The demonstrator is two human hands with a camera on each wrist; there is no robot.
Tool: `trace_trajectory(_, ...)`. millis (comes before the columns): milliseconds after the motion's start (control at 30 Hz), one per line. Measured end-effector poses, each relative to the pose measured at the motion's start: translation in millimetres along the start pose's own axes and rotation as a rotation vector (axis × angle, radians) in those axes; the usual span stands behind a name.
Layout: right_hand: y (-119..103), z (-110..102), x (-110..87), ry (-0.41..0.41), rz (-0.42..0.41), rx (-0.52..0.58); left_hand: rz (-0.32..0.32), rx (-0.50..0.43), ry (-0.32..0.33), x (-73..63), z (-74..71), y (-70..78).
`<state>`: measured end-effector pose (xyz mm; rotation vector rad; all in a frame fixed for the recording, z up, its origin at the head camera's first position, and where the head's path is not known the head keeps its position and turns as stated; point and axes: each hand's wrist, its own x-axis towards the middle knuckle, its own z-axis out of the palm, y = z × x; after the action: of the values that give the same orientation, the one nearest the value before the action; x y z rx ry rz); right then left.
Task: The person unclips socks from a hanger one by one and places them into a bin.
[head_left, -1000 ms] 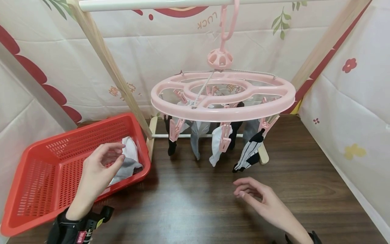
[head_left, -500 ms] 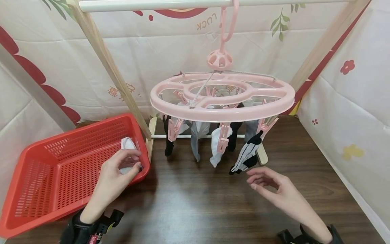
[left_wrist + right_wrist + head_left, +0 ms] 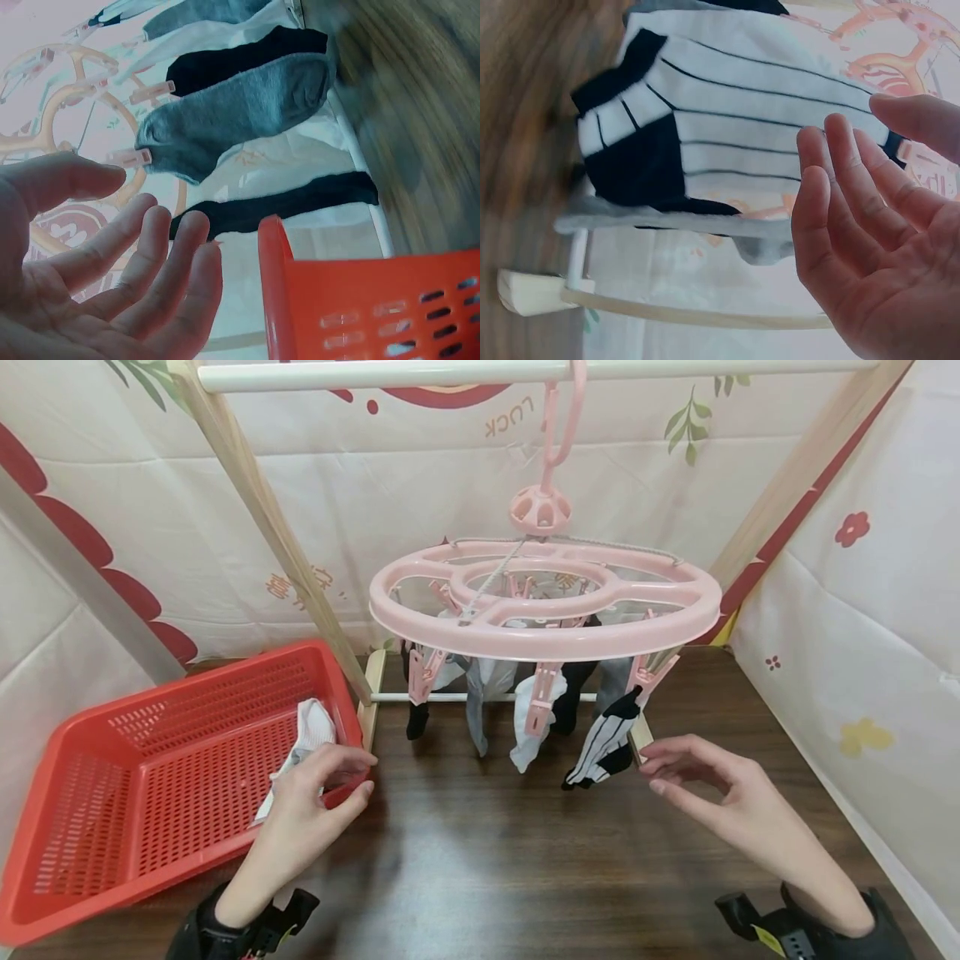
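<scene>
While right fingers (image 3: 849,161) hover, striped sock (image 3: 742,127) — just beside, hanging

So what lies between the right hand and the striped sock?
In the head view, a pale wooden foot shows through the gap between the right hand and striped sock.

- Head view: looked forward and down from the near side, taking in the red basket (image 3: 210,714) left and the pink rack (image 3: 543,647) far.
- Left wrist view: faced far, rolled sideways, close to the left hand (image 3: 309,800).
- Right wrist view: rolled oppositely, close to the right hand (image 3: 750,803) and striped sock (image 3: 606,742).
- Shared with head view: basket, left wrist; sock, right wrist.
</scene>
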<state>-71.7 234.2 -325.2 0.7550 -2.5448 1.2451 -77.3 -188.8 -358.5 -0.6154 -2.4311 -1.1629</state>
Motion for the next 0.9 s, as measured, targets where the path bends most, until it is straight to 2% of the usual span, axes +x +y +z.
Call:
trace_trajectory(300, -9.0, -22.9, 13.0, 0.024, -0.017, -0.085, 0.05, -0.038, -0.061, -5.8, 14.8, 3.1)
trace_trajectory(667, -16.3, -43.8, 40.0, 0.043, -0.084, -0.087, 0.065, -0.071, -0.157, -11.6, 34.9, 9.5)
trace_trajectory(900, -20.9, -48.2, 53.1, 0.045, -0.037, -0.091, 0.048, -0.12, -0.233, -13.5, 41.9, 13.9)
